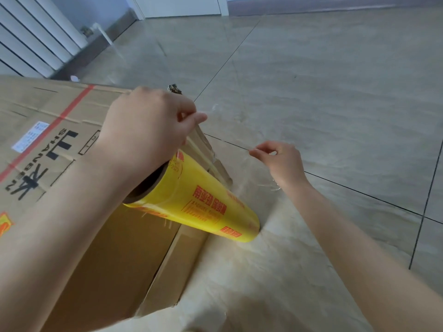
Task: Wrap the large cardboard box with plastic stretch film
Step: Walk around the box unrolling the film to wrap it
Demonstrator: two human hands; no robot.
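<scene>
**Desk:** Where is the box?

**Photographer:** The large cardboard box (48,144) fills the left and lower left of the frame. It has black lettering, a red stripe and a white label (30,136) on its top face. It stands on a tiled floor (323,80).

**Desk:** And the film?

**Photographer:** A yellow roll of stretch film (199,202) with red print lies tilted at centre frame, over the box's right edge. What bears it I cannot tell. Clear film (206,156) runs from the roll up to both hands.

**Desk:** The hands?

**Photographer:** The left hand (148,125), just above the roll's open end, pinches the film's edge between thumb and fingertip. The right hand (280,161), right of centre and apart from the box, pinches the same edge with the other fingers curled. The sheet is pulled between them and shows only as faint creases.

**Desk:** Background?

**Photographer:** A white radiator (31,37) in the upper left, and a white door (179,6) at the top.
</scene>
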